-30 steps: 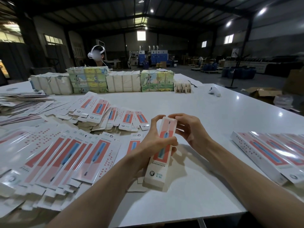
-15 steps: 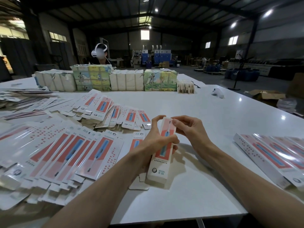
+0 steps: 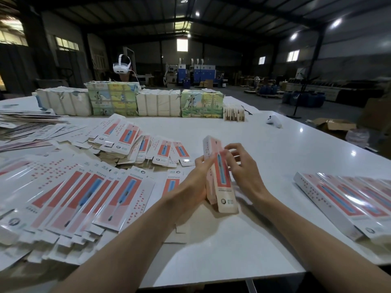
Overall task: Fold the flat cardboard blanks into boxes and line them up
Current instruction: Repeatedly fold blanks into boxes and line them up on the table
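Dim hall—table (image 3: 264,157) glare, perhaps slight blur

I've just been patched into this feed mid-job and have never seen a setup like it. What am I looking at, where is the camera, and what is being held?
There is no machine: a person works with bare hands. The one picture comes from a wide-angle camera on that person's head, looking forward and down, so both forearms enter from below. The left hand grips a long, tilted cardboard box. The right hand has its fingers at the box's upper part; blur hides whether they pinch it. On the white table, fanned piles of flat blanks lie to the left and a row of finished boxes to the right. Wrapped bundles and a white controller sit at the far side, with someone in a headset behind.
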### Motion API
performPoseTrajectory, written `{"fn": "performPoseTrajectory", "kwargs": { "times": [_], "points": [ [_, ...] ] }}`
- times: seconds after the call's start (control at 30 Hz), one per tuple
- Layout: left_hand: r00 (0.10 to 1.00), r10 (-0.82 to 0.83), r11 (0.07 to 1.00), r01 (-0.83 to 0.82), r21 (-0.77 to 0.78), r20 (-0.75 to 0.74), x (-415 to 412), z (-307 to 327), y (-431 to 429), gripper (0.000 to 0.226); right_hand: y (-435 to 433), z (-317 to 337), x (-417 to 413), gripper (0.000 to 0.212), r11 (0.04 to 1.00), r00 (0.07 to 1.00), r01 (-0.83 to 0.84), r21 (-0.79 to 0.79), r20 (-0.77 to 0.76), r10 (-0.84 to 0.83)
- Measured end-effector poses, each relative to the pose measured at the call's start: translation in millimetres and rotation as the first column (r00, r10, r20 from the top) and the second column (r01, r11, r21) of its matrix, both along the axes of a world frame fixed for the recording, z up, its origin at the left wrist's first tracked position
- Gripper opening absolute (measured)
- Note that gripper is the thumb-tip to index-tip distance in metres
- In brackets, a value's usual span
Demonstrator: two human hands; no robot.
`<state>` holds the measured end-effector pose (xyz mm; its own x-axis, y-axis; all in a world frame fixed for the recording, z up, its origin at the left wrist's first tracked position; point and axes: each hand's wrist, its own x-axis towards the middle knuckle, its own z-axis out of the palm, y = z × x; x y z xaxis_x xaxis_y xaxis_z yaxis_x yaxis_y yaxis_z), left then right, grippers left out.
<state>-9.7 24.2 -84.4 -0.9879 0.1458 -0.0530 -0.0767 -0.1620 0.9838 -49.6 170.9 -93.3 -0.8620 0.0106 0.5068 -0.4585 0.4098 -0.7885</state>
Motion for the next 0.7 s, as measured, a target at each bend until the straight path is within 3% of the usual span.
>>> {"fn": "performPoseTrajectory", "kwargs": {
  "times": [0.1, 0.2, 0.33, 0.43, 0.57, 0.7],
  "points": [
    [0.999, -0.039, 0.959, 0.031, 0.283, 0.025, 0, 2, 6, 0.067, -10, 6, 12, 0.027, 0.992, 0.998, -0.026, 0.125, -0.049, 0.033],
    [0.988, -0.155, 0.930, 0.147, 0.336, -0.004, -2, -1, 0, 0.076, -10, 17, 18, 0.050, 0.956, 0.999, -0.019, 0.292, -0.032, 0.030],
    [0.978, -0.206, 0.965, 0.204, 0.165, -0.005, -2, -1, -6, 0.081, 12, 30, 28, 0.050, 0.915, 0.998, 0.061, 0.398, -0.023, -0.056],
    [0.978, -0.200, 0.976, 0.194, -0.103, -0.059, 0, -4, -6, 0.056, 44, 33, 39, 0.050, 0.836, 0.982, 0.174, 0.520, -0.024, -0.190],
    [0.956, -0.268, 0.947, 0.238, -0.214, -0.119, 3, -8, -10, 0.034, 95, 18, 61, 0.043, 0.649, 0.903, 0.312, 0.694, -0.005, -0.429],
    [0.946, -0.295, 0.937, 0.260, -0.231, -0.132, 0, -10, -7, 0.025, 128, 0, 79, 0.035, 0.323, 0.800, 0.447, 0.834, -0.211, -0.562]
  ]
}}
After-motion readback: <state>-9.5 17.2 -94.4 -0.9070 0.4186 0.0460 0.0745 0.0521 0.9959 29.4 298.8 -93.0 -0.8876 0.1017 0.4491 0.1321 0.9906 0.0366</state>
